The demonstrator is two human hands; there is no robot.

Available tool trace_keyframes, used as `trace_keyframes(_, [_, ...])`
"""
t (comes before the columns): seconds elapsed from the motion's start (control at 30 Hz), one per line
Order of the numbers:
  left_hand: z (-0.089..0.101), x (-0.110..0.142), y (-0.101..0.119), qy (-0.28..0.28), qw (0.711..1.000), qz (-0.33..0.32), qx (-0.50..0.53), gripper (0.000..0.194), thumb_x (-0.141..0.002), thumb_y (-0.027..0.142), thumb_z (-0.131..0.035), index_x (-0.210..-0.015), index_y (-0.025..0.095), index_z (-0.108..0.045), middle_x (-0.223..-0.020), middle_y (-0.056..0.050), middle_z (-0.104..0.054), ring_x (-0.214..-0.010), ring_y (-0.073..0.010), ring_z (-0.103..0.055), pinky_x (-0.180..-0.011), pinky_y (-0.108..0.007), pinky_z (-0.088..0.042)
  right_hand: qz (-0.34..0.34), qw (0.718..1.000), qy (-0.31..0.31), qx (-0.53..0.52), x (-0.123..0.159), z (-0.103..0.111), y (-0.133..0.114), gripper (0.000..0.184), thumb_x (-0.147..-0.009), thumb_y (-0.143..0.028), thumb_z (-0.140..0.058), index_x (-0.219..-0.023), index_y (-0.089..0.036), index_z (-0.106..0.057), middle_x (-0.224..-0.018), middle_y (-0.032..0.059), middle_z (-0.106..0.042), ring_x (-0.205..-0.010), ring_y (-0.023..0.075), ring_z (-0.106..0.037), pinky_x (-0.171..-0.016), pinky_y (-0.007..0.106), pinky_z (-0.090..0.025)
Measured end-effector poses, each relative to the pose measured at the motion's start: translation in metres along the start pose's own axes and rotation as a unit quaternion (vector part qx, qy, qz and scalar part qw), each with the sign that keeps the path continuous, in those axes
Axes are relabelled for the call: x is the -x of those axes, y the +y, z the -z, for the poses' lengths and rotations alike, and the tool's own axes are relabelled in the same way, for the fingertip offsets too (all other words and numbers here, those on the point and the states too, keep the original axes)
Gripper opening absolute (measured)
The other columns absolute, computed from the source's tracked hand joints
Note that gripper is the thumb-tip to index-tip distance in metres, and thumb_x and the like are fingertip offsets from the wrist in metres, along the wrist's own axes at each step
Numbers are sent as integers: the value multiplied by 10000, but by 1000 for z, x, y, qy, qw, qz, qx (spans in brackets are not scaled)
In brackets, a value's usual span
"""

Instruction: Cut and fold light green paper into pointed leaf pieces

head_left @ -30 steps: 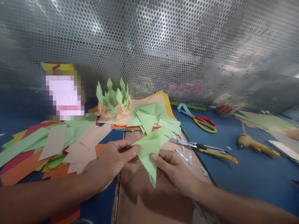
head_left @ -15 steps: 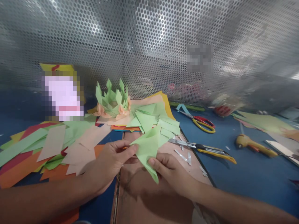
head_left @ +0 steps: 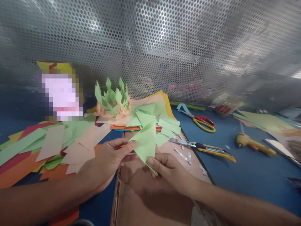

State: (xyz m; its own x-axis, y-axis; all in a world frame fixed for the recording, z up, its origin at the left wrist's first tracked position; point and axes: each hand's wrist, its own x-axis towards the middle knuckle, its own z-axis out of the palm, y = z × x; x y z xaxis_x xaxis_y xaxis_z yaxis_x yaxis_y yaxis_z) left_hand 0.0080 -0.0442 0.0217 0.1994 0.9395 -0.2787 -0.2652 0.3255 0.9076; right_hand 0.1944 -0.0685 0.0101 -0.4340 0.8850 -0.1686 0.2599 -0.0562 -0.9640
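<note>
A folded, pointed piece of light green paper (head_left: 144, 141) is held up between my hands, above a brown board (head_left: 141, 201). My left hand (head_left: 117, 153) pinches its left corner between thumb and fingers. Closed on its lower right edge near the bottom tip is my right hand (head_left: 166, 168). Just behind lie loose green paper pieces (head_left: 169, 125), some folded into triangles. Farther back stands a ring-shaped ornament (head_left: 113, 102) of green pointed folds with peach folds around its base.
Coloured paper strips (head_left: 54, 141) pile up at the left. On the right lie a utility knife (head_left: 204, 149), red-and-yellow scissors (head_left: 203, 122) and a yellow glue gun (head_left: 254, 144). White paper scraps (head_left: 183, 156) dot the board. A perforated metal sheet (head_left: 150, 47) stands behind.
The green paper has turned slightly between my fingers, and its bottom tip has moved up and left. My right hand has shifted a little left. The whole view has moved slightly.
</note>
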Motion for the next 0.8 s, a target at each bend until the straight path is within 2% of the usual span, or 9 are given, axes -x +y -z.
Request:
trace_keyframes(0.2, [1, -1, 2, 8, 1000, -2, 12, 170, -692, 320, -765, -767, 170, -741, -843, -41, -723, -781, -143, -641, -655, -182, -529, 16, 999, -31, 5, 1, 0, -3, 487, -861, -576, -453, -614, -160, -510, -566, -20, -478, -552, 94, -446, -559, 214, -352])
trace_keyframes(0.4, [1, -2, 1, 12, 1000, 4, 29, 148, -691, 299, -768, -701, 159, -719, -775, -21, -704, -736, -114, -616, -667, -168, -523, 16, 999, -21, 31, 0, 0, 0, 483, -857, -579, -459, -612, -164, -470, -555, -33, -440, -521, 83, -389, -513, 216, -306])
trace_keyframes(0.6, [0, -4, 4, 10, 998, 17, 56, 159, -673, 294, -783, -708, 153, -718, -767, -24, -705, -705, -102, -612, -661, -164, -521, 63, 997, -46, 4, 2, 0, -1, 417, -927, -470, -413, -724, -152, -590, -680, -1, -554, -657, 100, -501, -640, 211, -384])
trace_keyframes(0.7, [1, -5, 5, 5, 998, 17, 56, 157, -697, 293, -769, -701, 148, -707, -769, -23, -701, -700, -96, -612, -664, -159, -519, 51, 998, -42, -22, 2, 1, -2, 412, -905, -492, -445, -808, -154, -658, -755, 19, -611, -702, 110, -530, -665, 219, -404])
trace_keyframes(0.8, [1, -5, 5, 6, 998, 17, 52, 156, -713, 289, -759, -702, 145, -701, -748, -14, -685, -694, -92, -604, -679, -169, -524, 11, 998, -37, -44, 1, 2, -1, 441, -857, -542, -498, -821, -144, -685, -670, 13, -615, -624, 103, -521, -630, 222, -406])
